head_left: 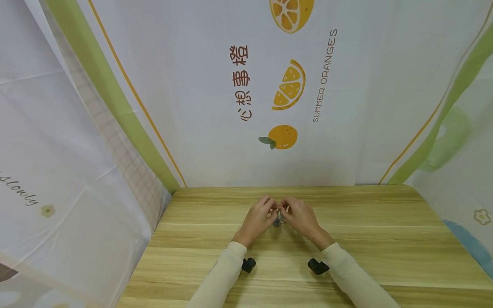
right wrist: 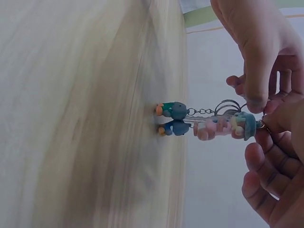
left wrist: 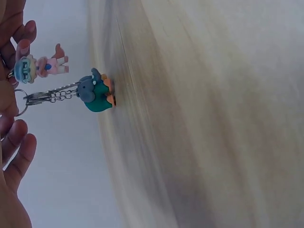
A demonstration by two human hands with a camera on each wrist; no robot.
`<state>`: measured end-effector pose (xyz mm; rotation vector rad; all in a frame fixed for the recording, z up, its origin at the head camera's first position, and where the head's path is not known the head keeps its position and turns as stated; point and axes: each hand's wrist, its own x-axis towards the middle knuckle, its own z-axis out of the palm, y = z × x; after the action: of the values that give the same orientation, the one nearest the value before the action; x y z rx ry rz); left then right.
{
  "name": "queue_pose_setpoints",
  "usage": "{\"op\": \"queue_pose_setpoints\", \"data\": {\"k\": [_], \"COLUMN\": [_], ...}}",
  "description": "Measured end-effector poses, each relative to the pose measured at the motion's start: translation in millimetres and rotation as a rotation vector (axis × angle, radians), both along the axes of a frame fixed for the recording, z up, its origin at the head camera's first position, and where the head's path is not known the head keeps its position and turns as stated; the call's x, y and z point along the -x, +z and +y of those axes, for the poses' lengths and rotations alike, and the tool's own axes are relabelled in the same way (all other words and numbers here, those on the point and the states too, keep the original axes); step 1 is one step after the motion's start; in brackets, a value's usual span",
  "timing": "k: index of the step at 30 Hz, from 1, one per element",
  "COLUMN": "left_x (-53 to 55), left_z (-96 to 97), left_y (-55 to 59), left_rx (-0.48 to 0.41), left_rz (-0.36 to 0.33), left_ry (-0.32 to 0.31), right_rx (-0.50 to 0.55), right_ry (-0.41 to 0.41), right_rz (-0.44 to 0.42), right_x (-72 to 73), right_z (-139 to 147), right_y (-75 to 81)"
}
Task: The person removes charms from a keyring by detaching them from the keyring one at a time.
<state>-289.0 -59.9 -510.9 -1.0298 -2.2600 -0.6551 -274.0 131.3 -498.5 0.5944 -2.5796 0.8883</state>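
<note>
My left hand [head_left: 257, 219] pinches a metal key ring [left wrist: 23, 97] between thumb and finger. From the ring, short chains [left wrist: 59, 95] hang down with two small grey elephant figurines, one in green [left wrist: 99, 96] and one in blue [right wrist: 175, 128], low over the tabletop; I cannot tell whether they touch it. My right hand [head_left: 303, 217] pinches the small loop at the top of a figurine in pink with a blue hat [left wrist: 42, 68], held close beside the ring. Its other fingers are loosely bent. Whether this loop is joined to the ring is hidden by the fingertips.
Both hands are over the middle of a wood-grain table [head_left: 366, 239]. Two black objects [head_left: 318, 266] lie near the forearms. A white cloth printed with oranges [head_left: 208, 128] hangs behind the table, with more cloth at both sides.
</note>
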Motion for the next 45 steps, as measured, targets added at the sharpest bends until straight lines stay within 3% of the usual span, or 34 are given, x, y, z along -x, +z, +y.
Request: {"op": "queue_pose_setpoints", "data": {"k": [8, 17, 26, 34, 45], "left_x": [-1.1, 0.7, -1.2, -0.8, -0.2], "left_z": [-1.4, -10.5, -14.4, -16.0, -18.0], "left_y": [-0.3, -3.7, -3.3, -2.3, -3.3], "left_rx": [-0.013, -0.106, -0.114, -0.141, -0.124], "left_rz": [-0.045, -0.101, -0.156, -0.150, -0.159], "left_ry": [-0.005, 0.030, 0.051, 0.049, 0.048], "right_rx": [-0.011, 0.028, 0.023, 0.015, 0.048], "right_ry": [-0.012, -0.072, -0.062, -0.056, -0.063], "right_rz": [-0.013, -0.151, -0.100, -0.051, -0.135], "right_x": [0.7, 1.0, 4.3, 6.3, 7.7], "right_z": [-2.8, 5.8, 11.0, 15.4, 22.1], "right_y": [-1.3, -0.8, -1.3, -1.0, 5.6]}}
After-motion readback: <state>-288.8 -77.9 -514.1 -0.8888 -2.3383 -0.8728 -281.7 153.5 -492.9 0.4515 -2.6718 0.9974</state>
